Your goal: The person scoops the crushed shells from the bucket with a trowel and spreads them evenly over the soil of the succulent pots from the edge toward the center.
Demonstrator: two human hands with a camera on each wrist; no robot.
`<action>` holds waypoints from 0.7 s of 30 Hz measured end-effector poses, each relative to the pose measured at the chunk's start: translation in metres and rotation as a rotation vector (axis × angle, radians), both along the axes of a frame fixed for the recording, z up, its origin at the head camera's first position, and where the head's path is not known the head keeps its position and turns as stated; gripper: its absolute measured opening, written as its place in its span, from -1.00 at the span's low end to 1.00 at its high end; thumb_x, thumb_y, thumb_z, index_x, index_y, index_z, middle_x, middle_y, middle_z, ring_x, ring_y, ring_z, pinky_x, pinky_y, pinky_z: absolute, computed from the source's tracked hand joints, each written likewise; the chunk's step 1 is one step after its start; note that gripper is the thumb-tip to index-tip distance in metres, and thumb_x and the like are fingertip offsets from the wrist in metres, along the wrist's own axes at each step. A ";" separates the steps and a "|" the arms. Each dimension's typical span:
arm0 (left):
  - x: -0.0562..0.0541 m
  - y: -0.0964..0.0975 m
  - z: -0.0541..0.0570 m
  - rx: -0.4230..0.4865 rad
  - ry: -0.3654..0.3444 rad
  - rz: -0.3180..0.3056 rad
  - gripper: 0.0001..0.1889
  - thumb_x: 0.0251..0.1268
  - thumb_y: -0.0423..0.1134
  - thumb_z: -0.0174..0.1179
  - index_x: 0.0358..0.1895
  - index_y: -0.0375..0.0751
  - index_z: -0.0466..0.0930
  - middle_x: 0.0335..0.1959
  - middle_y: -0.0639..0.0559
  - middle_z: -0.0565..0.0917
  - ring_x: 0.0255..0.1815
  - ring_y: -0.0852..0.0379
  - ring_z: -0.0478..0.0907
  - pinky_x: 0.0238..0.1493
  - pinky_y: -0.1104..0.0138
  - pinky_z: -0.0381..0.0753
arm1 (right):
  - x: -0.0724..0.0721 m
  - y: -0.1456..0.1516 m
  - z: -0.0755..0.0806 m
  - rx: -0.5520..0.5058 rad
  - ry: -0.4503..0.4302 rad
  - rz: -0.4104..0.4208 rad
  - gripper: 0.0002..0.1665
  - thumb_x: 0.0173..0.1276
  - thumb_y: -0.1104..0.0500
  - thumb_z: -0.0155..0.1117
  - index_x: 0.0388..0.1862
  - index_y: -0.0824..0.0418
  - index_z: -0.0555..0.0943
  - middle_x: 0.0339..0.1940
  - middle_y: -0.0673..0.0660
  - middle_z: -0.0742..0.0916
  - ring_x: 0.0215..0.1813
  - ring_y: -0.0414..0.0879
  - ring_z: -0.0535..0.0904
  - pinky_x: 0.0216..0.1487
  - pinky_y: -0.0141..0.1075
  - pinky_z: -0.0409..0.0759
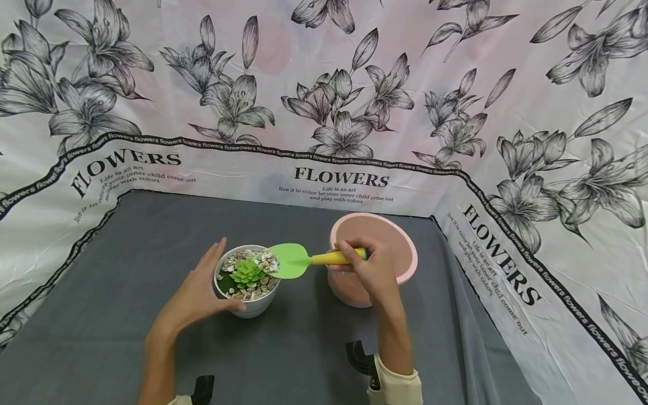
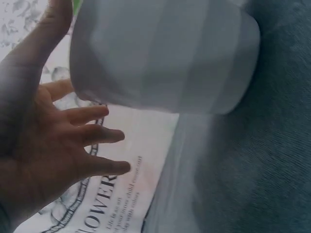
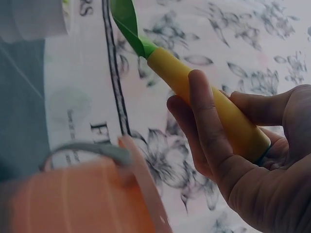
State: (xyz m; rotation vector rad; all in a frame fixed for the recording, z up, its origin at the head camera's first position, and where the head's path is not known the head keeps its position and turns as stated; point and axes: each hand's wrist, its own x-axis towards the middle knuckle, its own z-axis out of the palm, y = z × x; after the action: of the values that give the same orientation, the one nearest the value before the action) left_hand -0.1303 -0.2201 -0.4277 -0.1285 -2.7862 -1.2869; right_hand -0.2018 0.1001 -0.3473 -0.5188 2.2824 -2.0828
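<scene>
A white pot with faint grey stripes holds a bright green succulent among pale pebbles. My left hand spans the pot's left side, its thumb at the near rim. In the left wrist view the other fingers stretch out straight and spread. My right hand grips the yellow handle of a small garden trowel. The trowel's green blade reaches over the pot's right rim, with pebbles at its tip. In the right wrist view the fingers and thumb close round the handle.
A larger pink pot stands to the right, below and behind my right hand. A curved grey piece shows at its rim. Grey cloth covers the table, and a flower-printed sheet rises at the back and sides.
</scene>
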 end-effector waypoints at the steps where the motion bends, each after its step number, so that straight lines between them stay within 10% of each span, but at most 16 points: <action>1: 0.000 -0.002 -0.003 0.010 -0.002 -0.010 0.54 -0.17 0.14 0.70 0.75 -0.01 -0.33 0.73 -0.39 -0.11 0.68 -0.56 -0.04 0.46 -0.53 0.12 | 0.000 -0.004 -0.001 0.009 -0.003 0.011 -0.72 0.52 0.38 0.25 -0.01 0.66 0.65 -0.07 0.59 0.69 -0.26 -0.16 0.82 -0.19 -0.19 0.84; 12: -0.004 -0.007 -0.019 0.124 -0.060 -0.021 0.40 -0.26 -0.06 0.78 0.63 -0.41 0.00 0.51 -0.43 0.37 0.44 -0.41 0.43 0.32 -0.21 0.50 | 0.004 -0.038 -0.012 0.125 0.026 0.104 -0.84 0.46 0.40 0.32 -0.10 0.51 0.72 -0.06 0.49 0.71 -0.18 0.04 0.79 -0.19 -0.21 0.85; 21: -0.007 -0.009 -0.019 0.145 -0.087 -0.033 0.52 -0.30 -0.09 0.79 0.69 -0.37 -0.18 0.63 -0.50 0.13 0.61 -0.50 0.15 0.48 -0.38 0.28 | 0.024 -0.059 -0.005 0.296 0.220 0.079 -0.91 0.40 0.43 0.36 -0.19 0.36 0.77 -0.20 0.29 0.79 -0.24 0.09 0.84 -0.22 -0.38 0.81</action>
State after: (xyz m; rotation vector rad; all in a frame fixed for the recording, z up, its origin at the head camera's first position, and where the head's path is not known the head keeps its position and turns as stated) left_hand -0.1376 -0.2291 -0.4470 -0.1137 -2.7594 -1.5332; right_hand -0.1779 0.0415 -0.3519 -0.8412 2.5769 -1.6846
